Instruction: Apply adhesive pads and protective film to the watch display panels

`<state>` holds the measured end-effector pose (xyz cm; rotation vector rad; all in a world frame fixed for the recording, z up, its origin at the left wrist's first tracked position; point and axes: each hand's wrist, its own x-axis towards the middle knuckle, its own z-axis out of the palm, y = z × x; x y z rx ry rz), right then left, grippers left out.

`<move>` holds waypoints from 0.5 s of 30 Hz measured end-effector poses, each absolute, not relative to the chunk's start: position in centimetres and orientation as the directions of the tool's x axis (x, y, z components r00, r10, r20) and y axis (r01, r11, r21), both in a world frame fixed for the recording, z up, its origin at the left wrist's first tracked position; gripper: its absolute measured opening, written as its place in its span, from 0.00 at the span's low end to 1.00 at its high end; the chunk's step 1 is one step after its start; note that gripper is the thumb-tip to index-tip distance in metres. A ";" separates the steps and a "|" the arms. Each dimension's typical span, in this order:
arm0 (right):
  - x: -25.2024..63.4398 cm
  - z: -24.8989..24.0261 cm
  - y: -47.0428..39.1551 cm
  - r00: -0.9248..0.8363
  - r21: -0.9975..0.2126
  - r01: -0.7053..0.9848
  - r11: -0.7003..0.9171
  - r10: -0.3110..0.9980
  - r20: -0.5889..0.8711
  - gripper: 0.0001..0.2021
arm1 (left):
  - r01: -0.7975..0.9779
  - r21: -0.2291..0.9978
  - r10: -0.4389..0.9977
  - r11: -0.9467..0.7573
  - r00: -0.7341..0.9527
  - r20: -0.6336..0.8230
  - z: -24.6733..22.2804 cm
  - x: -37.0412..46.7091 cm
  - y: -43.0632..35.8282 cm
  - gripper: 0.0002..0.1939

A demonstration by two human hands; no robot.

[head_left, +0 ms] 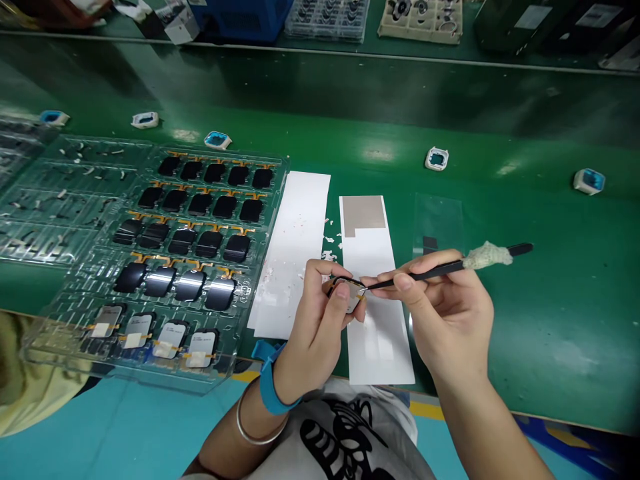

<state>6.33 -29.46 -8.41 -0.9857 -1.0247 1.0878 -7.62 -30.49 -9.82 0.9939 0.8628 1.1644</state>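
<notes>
Between the fingers of my left hand (pixel 320 313) is a small display module (pixel 354 297), its grey back turned up and its dark edge showing. My right hand (pixel 445 307) grips black tweezers (pixel 435 272) that have pale wrapping round their rear part. The tweezer tips touch or nearly touch the module's right edge, by a bit of orange flex; whether they pinch it I cannot tell. Below both hands lies a white sheet (pixel 375 320) with a grey-brown adhesive patch (pixel 364 212) at its far end.
Left stands a clear plastic tray (pixel 273 220) with rows of black display modules (pixel 220 293) and grey-backed ones (pixel 170 339). White scraps litter another white sheet (pixel 305 233). A clear film (pixel 440 213) lies right. Several white watch-like frames (pixel 437 159) line the back, below a shelf (pixel 240 47).
</notes>
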 end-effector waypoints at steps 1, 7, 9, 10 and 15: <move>6.3 -8.4 -29.5 0.150 -0.960 -0.212 0.180 0.977 0.150 0.07 | -0.318 0.943 0.981 0.102 0.192 -0.041 -9.8 -7.6 -30.5 0.05; 6.3 -8.5 -29.5 0.139 -0.960 -0.243 0.141 0.984 0.109 0.06 | -0.302 0.952 0.987 0.050 0.160 -0.001 -9.9 -7.4 -30.5 0.04; 6.2 -8.4 -29.5 0.130 -0.960 -0.253 0.119 0.988 0.088 0.06 | -0.287 0.957 0.991 0.032 0.133 0.007 -10.0 -7.4 -30.5 0.04; 6.2 -8.4 -29.5 0.121 -0.959 -0.261 0.108 0.989 0.079 0.06 | -0.277 0.961 0.993 0.026 0.120 0.008 -10.0 -7.4 -30.4 0.05; 7.4 -7.5 -29.9 0.220 -0.968 -0.221 0.122 0.973 0.072 0.06 | -0.197 0.980 0.996 0.034 0.086 -0.017 -10.1 -7.6 -30.2 0.08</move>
